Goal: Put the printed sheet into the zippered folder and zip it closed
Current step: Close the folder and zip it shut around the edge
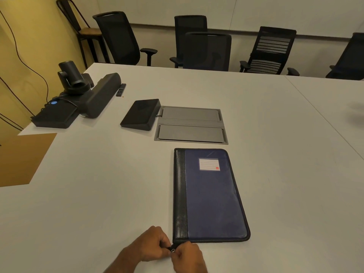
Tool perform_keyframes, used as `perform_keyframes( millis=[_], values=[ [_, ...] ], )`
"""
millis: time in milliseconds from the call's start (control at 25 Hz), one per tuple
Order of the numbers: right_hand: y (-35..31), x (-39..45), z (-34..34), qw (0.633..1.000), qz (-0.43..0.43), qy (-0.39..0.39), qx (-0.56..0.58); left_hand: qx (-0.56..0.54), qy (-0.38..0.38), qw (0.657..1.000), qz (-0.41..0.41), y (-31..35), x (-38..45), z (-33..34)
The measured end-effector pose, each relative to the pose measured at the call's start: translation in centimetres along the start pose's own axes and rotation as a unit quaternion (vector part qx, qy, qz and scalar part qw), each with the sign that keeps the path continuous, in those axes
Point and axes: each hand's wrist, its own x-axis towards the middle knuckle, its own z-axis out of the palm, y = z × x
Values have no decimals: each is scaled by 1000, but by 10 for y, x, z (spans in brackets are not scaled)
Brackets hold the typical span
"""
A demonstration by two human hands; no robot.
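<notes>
The zippered folder [210,196] lies flat and closed on the white table [98,184]. It is blue with a black spine along its left side and a white label near the top. No printed sheet shows. At the folder's near left corner both hands meet. My left hand [151,245] pinches the black zipper end at that corner. My right hand [187,257] grips the small metal zipper pull [173,250] just beside it. The zipper track along the near and right edges looks closed.
A grey cable hatch [191,125] is set in the table beyond the folder, with a black wedge-shaped console [140,115] to its left. A conference camera, speaker bar [98,95] and remote stand at the far left. Black office chairs [206,50] line the far edge.
</notes>
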Motion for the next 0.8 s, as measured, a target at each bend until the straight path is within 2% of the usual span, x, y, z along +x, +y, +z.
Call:
perform_keyframes(
  millis=[160,360,800],
  values=[
    [3,5,-1,999,1,-18,-36,71,28,997,20,2,-3,-2],
    [10,7,-9,995,-21,13,-92,137,70,987,53,2,-3,-9],
    [36,14,-43,995,17,22,-93,170,77,981,54,-5,5,-12]
  ],
)
